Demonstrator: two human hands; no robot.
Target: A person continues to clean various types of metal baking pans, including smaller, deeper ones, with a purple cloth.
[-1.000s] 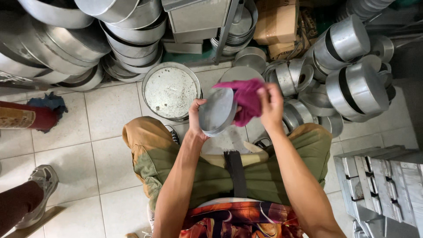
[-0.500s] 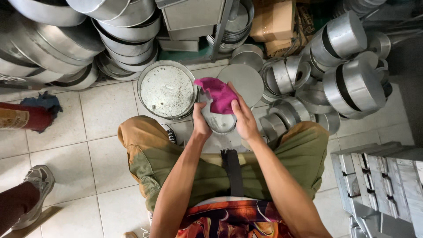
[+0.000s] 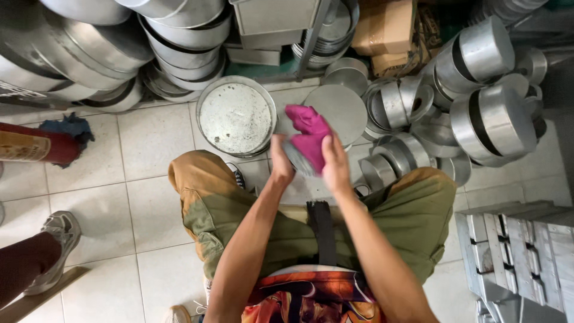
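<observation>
**Both hands closed on a small metal pan and a magenta cloth**

Grip, both hands: the left hand (image 3: 281, 160) clasps the rim of a small round metal pan (image 3: 294, 160), and the right hand (image 3: 335, 164) presses a magenta cloth (image 3: 311, 139) against it, fingers closed over the fabric. The pan is held above the knees, over the tiled floor (image 3: 149, 137). It appears tilted on edge, its flat face turned toward the right hand; motion blur hides the exact angle, and being round it has no clear long axis. Judged from its look, the pan is light, stiff and smooth, possibly slippery, so the rim is the surest hold. The cloth is soft and limp and bunches wherever pinched. Surroundings, largest to smallest: stacked large tins (image 3: 72, 54), a wide round tin with a whitish bottom (image 3: 236, 116), a flat metal disc (image 3: 341, 110), smaller rings (image 3: 394, 101).
</observation>
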